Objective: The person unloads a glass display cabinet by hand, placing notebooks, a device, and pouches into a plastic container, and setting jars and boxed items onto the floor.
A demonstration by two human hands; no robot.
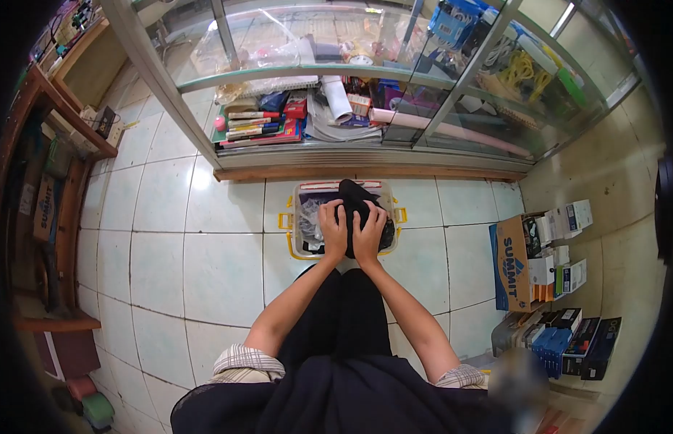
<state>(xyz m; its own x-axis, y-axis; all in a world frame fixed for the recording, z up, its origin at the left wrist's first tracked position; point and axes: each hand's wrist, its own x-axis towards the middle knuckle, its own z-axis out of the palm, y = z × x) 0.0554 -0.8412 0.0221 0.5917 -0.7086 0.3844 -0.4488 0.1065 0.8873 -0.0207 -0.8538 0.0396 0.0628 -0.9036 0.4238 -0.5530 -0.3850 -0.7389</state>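
Observation:
My left hand (333,230) and my right hand (368,233) grip a black, soft-looking item (357,194) from both sides, fingers curled over its top. It looks like folded cloth or a pouch; I cannot tell which. Beneath it on the floor stands a clear plastic box (299,251) with yellow handles. Crumpled clear plastic (310,220) lies in the left part of the box, and dark material shows around my hands. The held item and both hands hide the middle of the box, so I cannot tell whether the item touches its contents.
A glass display case (336,155) stands just beyond the box, holding markers (253,124), papers and a pink roll (452,130). To the right on the tiled floor are a SUMMIT carton (509,264) of small boxes and several more boxes (553,347). Wooden shelving (58,325) lines the left.

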